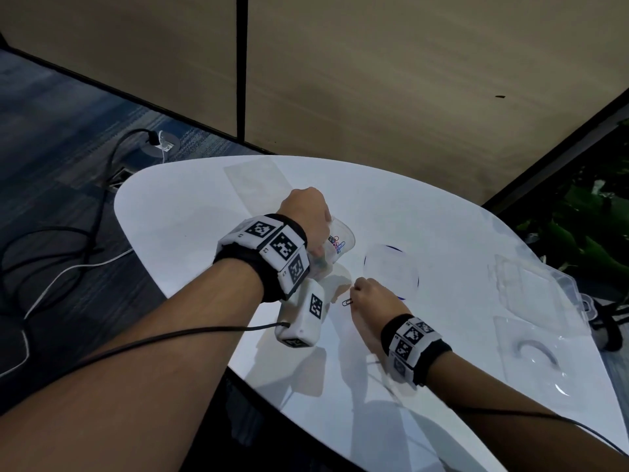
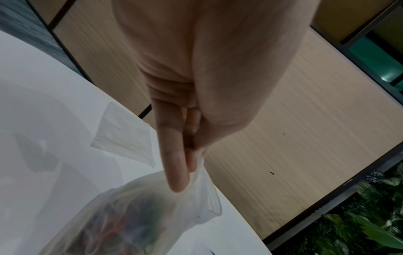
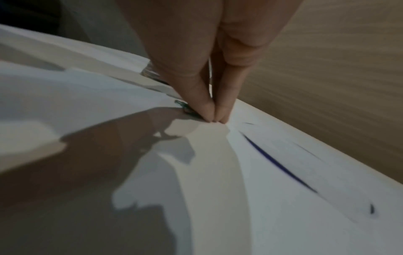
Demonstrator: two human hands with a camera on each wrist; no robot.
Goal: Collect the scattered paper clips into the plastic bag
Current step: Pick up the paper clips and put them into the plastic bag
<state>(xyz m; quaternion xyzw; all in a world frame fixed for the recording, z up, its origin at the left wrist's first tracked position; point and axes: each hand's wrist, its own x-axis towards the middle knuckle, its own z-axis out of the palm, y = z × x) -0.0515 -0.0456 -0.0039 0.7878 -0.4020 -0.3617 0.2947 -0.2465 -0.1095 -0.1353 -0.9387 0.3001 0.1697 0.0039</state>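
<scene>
Fingers of the left hand [image 1: 305, 216] pinch the upper edge of the clear plastic bag [image 1: 337, 245], thumb against the fingertips as the left wrist view shows, so this grip is clamped on the film and the bag hangs below it, its lower part near the white table [image 1: 190, 212]. Coloured paper clips [image 2: 113, 227] lie bunched inside the bag, seen through the plastic as red, blue and green tangles. Just beside that grip, on the person's near side, the right hand [image 1: 372, 301] comes down to the table with its fingertips [image 3: 207, 112] drawn together into a point that touches the surface; they close on a single dark green paper clip [image 3: 185, 107], which sticks out to the left of the fingertips and lies flat on the table. In the head view the same clip [image 1: 347, 302] shows as a thin dark loop at the tip of the right grip, apart from the bag. Beyond the right grip lies a flat clear sheet with a dark blue curved edge [image 1: 391, 270], and farther to the right of it sit clear plastic box parts [image 1: 531, 294] near the table's edge. Past the left grip another flat clear plastic sleeve [image 1: 255, 182] rests on the table. Both wrists carry black bands with white marker blocks [image 1: 272, 250], and a cable [image 1: 170, 335] runs along the left forearm.
</scene>
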